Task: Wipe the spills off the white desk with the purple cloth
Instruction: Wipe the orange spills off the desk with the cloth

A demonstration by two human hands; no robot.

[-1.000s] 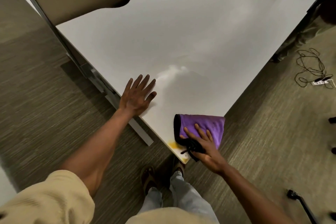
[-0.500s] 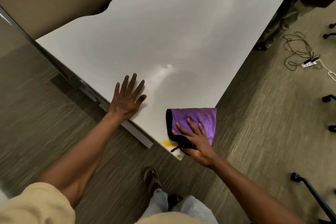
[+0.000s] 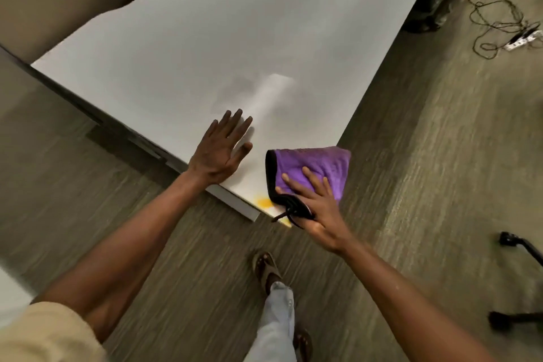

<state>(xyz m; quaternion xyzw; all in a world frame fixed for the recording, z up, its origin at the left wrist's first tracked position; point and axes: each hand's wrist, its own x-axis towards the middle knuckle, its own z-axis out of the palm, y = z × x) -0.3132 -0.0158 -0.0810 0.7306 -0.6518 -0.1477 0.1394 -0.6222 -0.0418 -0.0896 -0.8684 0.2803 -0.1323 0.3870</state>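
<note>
Two bare hands rest on the white counter [image 3: 205, 38], both close to its nearest corner. The right hand [image 3: 316, 204] lies on the purple cloth [image 3: 320, 166], its fingers [image 3: 311, 178] spread and nearly straight, pressing the fabric flat against the counter rather than curling round it. The cloth is folded, with a black trim along the edge toward the left hand and a black loop or tag under the heel of the right hand; its far side reaches the counter's edge on the floor side. Just beside the cloth, between it and the corner, sits a yellow-orange spill [image 3: 264, 202], partly covered by the cloth's black trim, and a second yellow trace shows at the very tip of the corner below the tag. The left hand [image 3: 219, 153] lies palm down on the bare counter, just beside the cloth, fingers straight and slightly fanned, holding nothing; its wrist crosses the counter's edge. Beyond the left hand, farther onto the counter, a pale smear or glare streak [image 3: 270, 94] runs across the surface; which of the two it is cannot be told. Below the counter's corner, a sandalled foot [image 3: 266, 269] and a light trouser leg stand on grey-green carpet [image 3: 440, 185]. Well apart from the counter, on the carpet, lie a tangle of dark cable and a white power strip [image 3: 524, 38].
</note>
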